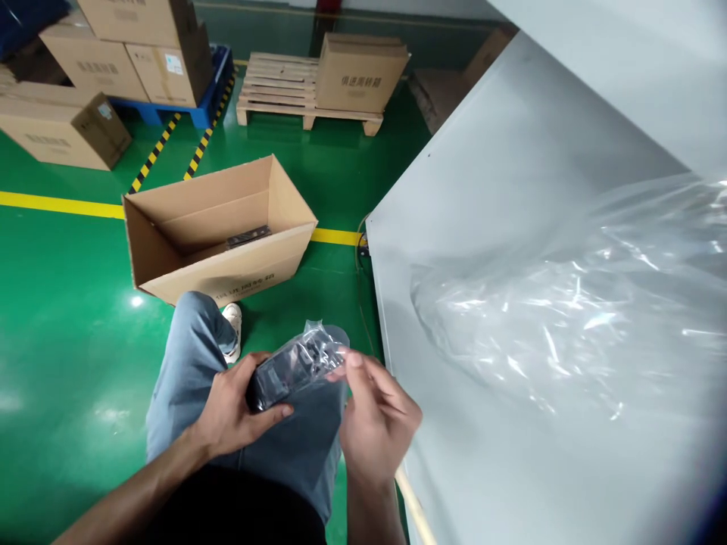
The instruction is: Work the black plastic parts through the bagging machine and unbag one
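Note:
My left hand point(235, 409) grips a black device in a clear plastic bag point(292, 367) over my lap, thumb across its near end. My right hand point(375, 416) pinches the bag's open edge at the device's far end. I am seated, in grey trousers, with one white shoe point(232, 329) on the green floor. An open cardboard box point(219, 231) lies tilted on the floor just ahead of my knee, with one dark flat item point(248, 237) inside it.
A white table point(511, 227) fills the right, with a pile of clear plastic bags point(579, 303) on it. Stacked cardboard cartons point(113, 60) stand at the far left on a blue pallet. A wooden pallet point(278, 91) carries one carton point(360, 72). Yellow floor lines cross the floor.

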`<state>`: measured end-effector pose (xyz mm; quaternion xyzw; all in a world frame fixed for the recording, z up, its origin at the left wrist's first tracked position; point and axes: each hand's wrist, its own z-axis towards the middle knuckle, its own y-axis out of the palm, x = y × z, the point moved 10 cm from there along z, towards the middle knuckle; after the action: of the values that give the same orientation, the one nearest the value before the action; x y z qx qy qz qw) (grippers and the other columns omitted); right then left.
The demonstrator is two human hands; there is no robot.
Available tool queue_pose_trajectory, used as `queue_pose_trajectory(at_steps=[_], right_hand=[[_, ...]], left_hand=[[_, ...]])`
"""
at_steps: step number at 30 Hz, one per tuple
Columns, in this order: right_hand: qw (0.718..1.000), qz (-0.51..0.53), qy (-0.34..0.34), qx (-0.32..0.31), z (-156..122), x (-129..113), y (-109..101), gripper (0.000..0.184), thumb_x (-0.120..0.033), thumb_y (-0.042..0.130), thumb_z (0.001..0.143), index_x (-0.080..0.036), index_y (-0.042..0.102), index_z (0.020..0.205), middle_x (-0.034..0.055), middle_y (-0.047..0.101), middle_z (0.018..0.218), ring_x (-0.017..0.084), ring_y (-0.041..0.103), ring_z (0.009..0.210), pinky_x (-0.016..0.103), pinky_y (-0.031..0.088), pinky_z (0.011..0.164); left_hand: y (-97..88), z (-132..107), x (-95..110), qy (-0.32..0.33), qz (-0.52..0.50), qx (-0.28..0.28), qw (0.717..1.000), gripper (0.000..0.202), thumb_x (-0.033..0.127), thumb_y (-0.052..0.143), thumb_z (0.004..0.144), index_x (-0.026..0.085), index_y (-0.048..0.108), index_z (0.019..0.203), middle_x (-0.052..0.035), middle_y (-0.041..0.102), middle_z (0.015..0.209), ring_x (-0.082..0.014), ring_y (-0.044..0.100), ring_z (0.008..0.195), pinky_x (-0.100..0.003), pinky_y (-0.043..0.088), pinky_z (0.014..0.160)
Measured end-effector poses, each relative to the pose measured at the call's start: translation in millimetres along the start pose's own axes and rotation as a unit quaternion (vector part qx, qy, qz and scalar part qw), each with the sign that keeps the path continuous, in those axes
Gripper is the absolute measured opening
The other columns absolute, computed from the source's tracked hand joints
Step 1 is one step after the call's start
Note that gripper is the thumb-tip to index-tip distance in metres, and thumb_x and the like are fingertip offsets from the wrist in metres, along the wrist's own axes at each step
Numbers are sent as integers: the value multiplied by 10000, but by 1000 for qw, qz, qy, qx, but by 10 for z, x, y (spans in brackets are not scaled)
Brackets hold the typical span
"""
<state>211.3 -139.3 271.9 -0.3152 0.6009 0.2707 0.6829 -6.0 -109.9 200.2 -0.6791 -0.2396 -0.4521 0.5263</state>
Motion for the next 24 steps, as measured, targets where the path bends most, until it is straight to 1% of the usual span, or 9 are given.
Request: queue_pose_trajectory(at_steps=[2, 4, 7, 10, 15, 17, 19, 21, 24], right_hand=[[996, 62, 58, -2, -30, 83, 22, 298, -488, 792, 873, -199, 831, 808, 9, 696, 614, 165, 654, 558, 298, 543, 593], [990, 106, 92, -4, -53, 105, 56, 287, -491, 820, 837, -207, 836, 801, -2, 686, 598, 158, 643, 552, 307, 548, 630], [983, 141, 116, -3, -71, 87, 94, 254, -474, 833, 817, -221, 839, 789, -15, 670, 580, 153, 631, 545, 334, 559, 698], [982, 143, 125, -4, -89, 72, 103, 252, -466, 821, 819, -218, 836, 782, -15, 663, 574, 157, 618, 533, 356, 559, 714], [985, 125, 117, -21, -137, 66, 110, 252, -448, 770, 862, -211, 841, 810, -10, 661, 579, 160, 613, 534, 352, 548, 689], [984, 132, 116, -27, -154, 65, 130, 260, -453, 763, 871, -210, 844, 824, -6, 660, 577, 159, 610, 526, 341, 540, 656], [985, 138, 101, -31, -148, 49, 134, 259, -454, 762, 881, -214, 846, 831, -2, 666, 587, 159, 615, 533, 329, 534, 631], [989, 126, 68, -43, -111, 19, 116, 237, -439, 769, 890, -218, 846, 854, 10, 693, 632, 168, 646, 582, 322, 540, 636], [992, 119, 8, -49, -15, -32, -11, 250, -437, 717, 942, -237, 834, 1035, 42, 760, 804, 191, 699, 696, 334, 569, 668]], left_hand=[[8, -6, 2, 18, -19, -11, 1000, 580, 535, 772, 841, 192, 624, 1285, -98, 770, 1146, -290, 745, 1003, -379, 597, 834], [-1, -8, 6, 31, -42, -12, 999, 594, 546, 778, 831, 180, 640, 1278, -93, 773, 1116, -284, 741, 974, -368, 597, 814], [-33, -4, 45, 59, -76, 0, 995, 582, 553, 790, 818, 174, 670, 1243, -67, 769, 1030, -257, 728, 891, -339, 594, 774], [-57, -2, 81, 84, -92, 12, 992, 562, 550, 790, 822, 176, 682, 1227, -46, 753, 958, -231, 705, 816, -316, 585, 729], [-79, -17, 110, 118, -104, 32, 987, 579, 572, 785, 810, 178, 688, 1222, -49, 752, 936, -227, 700, 779, -320, 591, 707], [-65, -21, 133, 133, -116, 28, 984, 580, 597, 753, 836, 184, 680, 1237, -40, 750, 915, -212, 698, 747, -308, 589, 684], [-57, -20, 143, 142, -109, 26, 983, 552, 594, 724, 867, 192, 670, 1239, -36, 754, 916, -207, 710, 744, -302, 594, 677], [-99, -16, 125, 144, -63, 47, 987, 528, 553, 743, 859, 189, 658, 1232, -54, 767, 962, -228, 738, 795, -319, 612, 709], [-213, -8, 80, 142, 34, 83, 986, 540, 486, 788, 813, 190, 626, 1234, -92, 776, 1064, -267, 763, 895, -353, 631, 767]])
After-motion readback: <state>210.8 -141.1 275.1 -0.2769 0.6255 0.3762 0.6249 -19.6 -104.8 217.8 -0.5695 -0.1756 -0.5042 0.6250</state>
